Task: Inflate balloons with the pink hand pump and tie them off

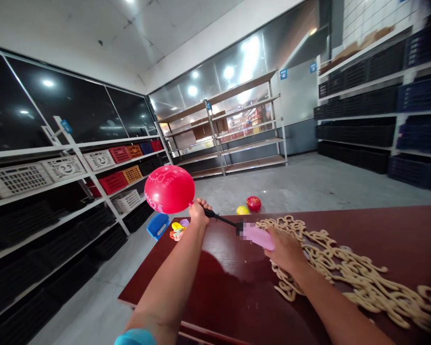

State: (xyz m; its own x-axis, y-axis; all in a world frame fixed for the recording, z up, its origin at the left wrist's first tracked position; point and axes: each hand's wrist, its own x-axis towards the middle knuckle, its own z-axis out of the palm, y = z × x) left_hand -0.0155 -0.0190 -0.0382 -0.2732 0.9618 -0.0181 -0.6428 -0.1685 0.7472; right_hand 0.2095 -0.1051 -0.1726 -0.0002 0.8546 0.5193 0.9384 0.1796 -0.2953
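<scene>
A red inflated balloon [169, 189] with white print hangs at the far left end of a hand pump. Closed fingers of my left hand [200, 211] pinch its neck where it meets the pump's black nozzle. A thin black rod runs from there to the pink body of the balloon pump [259, 236]. My right hand [286, 250] is wrapped around the pink part, above the table. Several uninflated balloons [179, 228] in yellow, purple and orange lie at the table's far left corner.
Coiled beige rope-like strands [330, 258] cover the right side of the dark red table [233, 287]. A red balloon [253, 204] and a yellow one [242, 210] show beyond the far edge. A blue stool-like object [158, 225] stands left. Shelves with crates [122, 184] line the walls.
</scene>
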